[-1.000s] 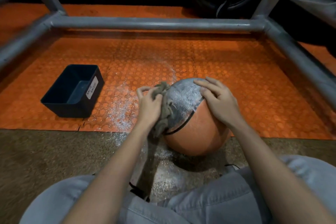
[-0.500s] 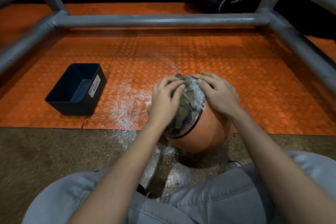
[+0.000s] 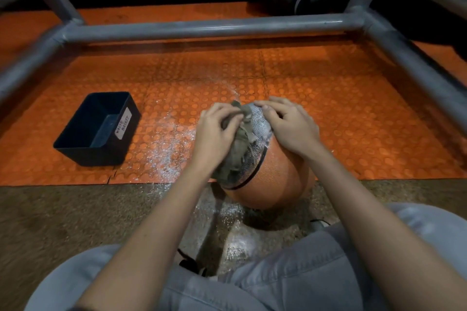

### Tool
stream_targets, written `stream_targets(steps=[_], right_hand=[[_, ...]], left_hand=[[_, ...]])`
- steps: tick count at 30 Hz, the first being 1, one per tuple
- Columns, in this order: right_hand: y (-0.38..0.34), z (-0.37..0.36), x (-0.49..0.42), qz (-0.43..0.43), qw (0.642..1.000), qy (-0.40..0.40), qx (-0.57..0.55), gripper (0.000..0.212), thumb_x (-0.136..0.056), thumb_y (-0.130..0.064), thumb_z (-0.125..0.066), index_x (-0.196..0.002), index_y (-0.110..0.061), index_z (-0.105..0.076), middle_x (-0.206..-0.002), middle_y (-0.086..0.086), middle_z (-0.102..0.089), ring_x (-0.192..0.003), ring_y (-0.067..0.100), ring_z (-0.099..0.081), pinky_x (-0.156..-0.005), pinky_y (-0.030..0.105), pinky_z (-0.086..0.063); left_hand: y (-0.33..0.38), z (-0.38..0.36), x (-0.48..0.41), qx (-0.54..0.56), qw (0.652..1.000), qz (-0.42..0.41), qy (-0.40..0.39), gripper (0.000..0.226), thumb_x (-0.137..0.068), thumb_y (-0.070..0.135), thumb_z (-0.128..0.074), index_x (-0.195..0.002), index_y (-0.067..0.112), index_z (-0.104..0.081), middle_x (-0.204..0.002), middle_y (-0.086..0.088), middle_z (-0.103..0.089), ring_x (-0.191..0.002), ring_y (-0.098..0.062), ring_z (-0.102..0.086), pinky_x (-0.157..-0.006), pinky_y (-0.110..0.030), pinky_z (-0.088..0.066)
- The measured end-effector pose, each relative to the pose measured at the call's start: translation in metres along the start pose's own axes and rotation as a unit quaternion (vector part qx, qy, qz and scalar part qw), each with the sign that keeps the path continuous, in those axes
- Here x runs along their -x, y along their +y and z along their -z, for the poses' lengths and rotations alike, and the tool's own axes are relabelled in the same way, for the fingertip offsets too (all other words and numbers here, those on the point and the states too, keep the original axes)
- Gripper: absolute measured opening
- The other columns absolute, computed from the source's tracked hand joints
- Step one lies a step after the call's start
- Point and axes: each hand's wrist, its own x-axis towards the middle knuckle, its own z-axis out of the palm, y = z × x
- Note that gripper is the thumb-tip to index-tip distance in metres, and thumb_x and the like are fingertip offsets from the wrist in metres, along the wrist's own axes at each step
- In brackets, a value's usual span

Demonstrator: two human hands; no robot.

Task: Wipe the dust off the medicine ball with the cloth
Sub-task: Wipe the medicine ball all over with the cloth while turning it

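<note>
On the floor at frame centre, the left hand (image 3: 214, 134), fingers (image 3: 222, 110) bunched around the cloth (image 3: 240, 151), has swept up over the grey top of the medicine ball (image 3: 278, 179). The right hand (image 3: 290, 129) rests on it loose-fingered, steadying. Dust remains.

Dim warm light, soft shadows, wide-angle edge distortion.

1. Single view, head-worn: the camera sits above the person's lap and faces forward and down, along both forearms.
2. Near field: the knees (image 3: 303, 275) in grey trousers fill the lower edge.
3. Centre, close below the lens: left hand (image 3: 214, 131) with the cloth (image 3: 242, 144) and right hand (image 3: 290, 129), both on the medicine ball (image 3: 275, 179).
4. Far field: orange mat (image 3: 328, 108), dark bin (image 3: 96, 131) at left, metal frame (image 3: 202, 28) across the top.
5. The wide-angle lens takes in the frame's side tubes at both edges.
</note>
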Motion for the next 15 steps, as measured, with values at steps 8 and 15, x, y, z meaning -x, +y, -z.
stream_targets(steps=[8, 15], right_hand=[[0.003, -0.002, -0.006, -0.004, 1.000, 0.007, -0.026, 0.032, -0.099, -0.039, -0.038, -0.121, -0.045, -0.060, -0.141, -0.011, -0.049, -0.132, 0.016, -0.041, -0.104, 0.031, -0.031], [0.004, -0.003, 0.000, -0.014, 0.999, 0.029, -0.016, 0.033, -0.099, -0.038, -0.037, -0.122, -0.045, -0.060, -0.140, -0.012, -0.048, -0.130, 0.016, -0.039, -0.102, 0.031, -0.030]], left_hand=[[0.010, -0.001, 0.057, -0.010, 0.986, -0.160, -0.046, 0.020, -0.083, 0.027, -0.060, -0.091, 0.014, -0.074, -0.094, 0.013, -0.059, -0.092, -0.012, -0.043, -0.087, -0.006, -0.026], [0.009, 0.000, 0.004, 0.026, 0.998, 0.051, -0.003, 0.015, -0.088, 0.018, -0.064, -0.100, 0.015, -0.070, -0.093, 0.016, -0.054, -0.101, -0.013, -0.041, -0.092, -0.023, -0.034]])
